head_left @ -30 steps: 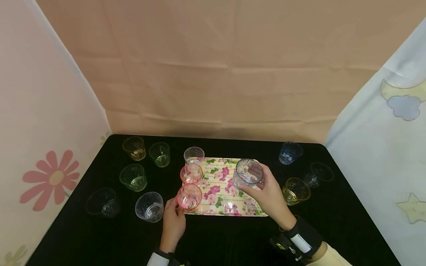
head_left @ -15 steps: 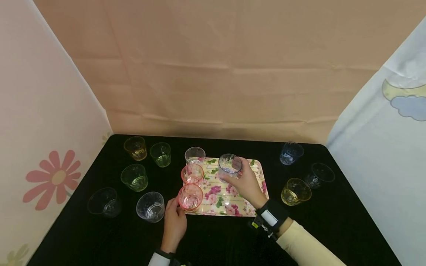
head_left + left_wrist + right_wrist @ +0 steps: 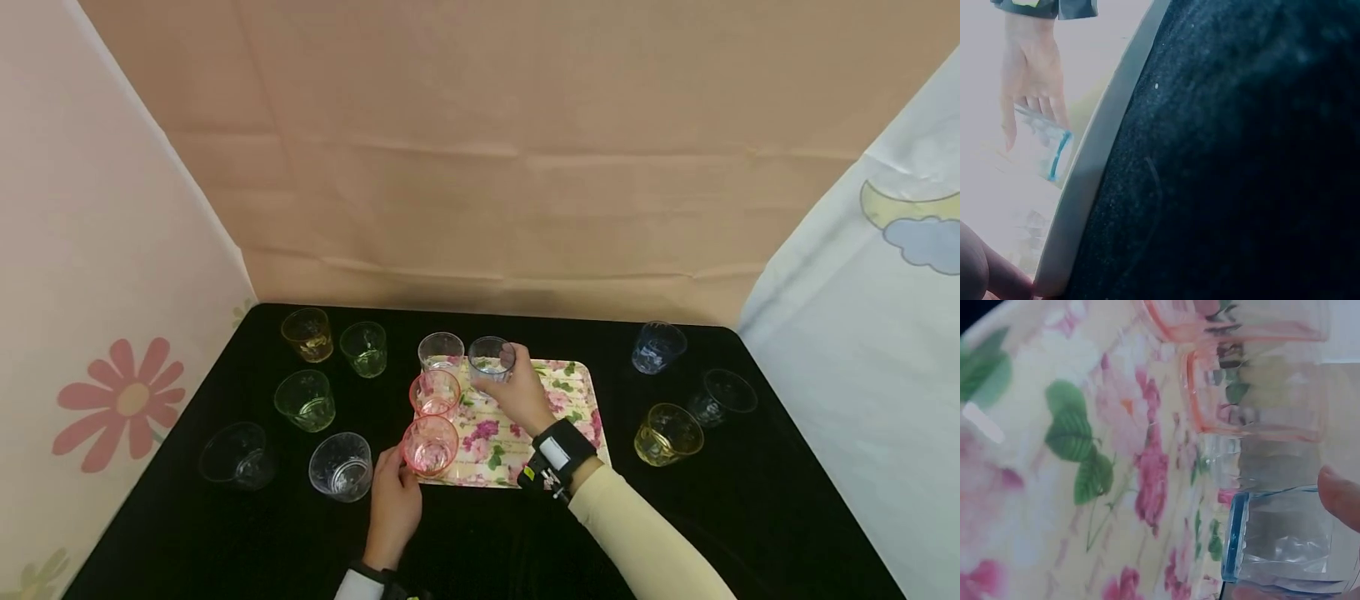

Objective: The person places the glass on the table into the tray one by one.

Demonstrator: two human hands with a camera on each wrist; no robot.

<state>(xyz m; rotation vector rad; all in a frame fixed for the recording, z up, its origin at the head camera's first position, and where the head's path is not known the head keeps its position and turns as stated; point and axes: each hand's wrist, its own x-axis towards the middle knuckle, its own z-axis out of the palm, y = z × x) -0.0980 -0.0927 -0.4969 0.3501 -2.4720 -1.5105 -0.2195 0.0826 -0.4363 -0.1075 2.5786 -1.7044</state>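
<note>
My right hand (image 3: pixel 521 393) grips a clear, blue-tinted drinking glass (image 3: pixel 483 367) over the back of the flowered tray (image 3: pixel 576 395). The glass's thick blue base (image 3: pixel 1235 537) shows close over the tray in the right wrist view. Left of it, a clear glass (image 3: pixel 441 350) and two pink glasses, a middle one (image 3: pixel 435 392) and a front one (image 3: pixel 430 446), line the tray's left side. My left hand (image 3: pixel 393 504) holds the tray at its front left corner, fingertips right beside the front pink glass. In the left wrist view, fingers (image 3: pixel 1007 278) meet the tray edge (image 3: pixel 1088 169).
Left of the tray stand an amber glass (image 3: pixel 309 337), two green ones and two clear ones (image 3: pixel 341 468). To the right are a blue glass (image 3: pixel 657 348), a dark clear one (image 3: pixel 722 396) and a yellow one (image 3: pixel 667 435). Cloth walls border the black table (image 3: pixel 480 542).
My right hand has carried the blue-tinted glass left and back across the tray, to beside the rear clear glass. The left hand stays at the tray corner.
</note>
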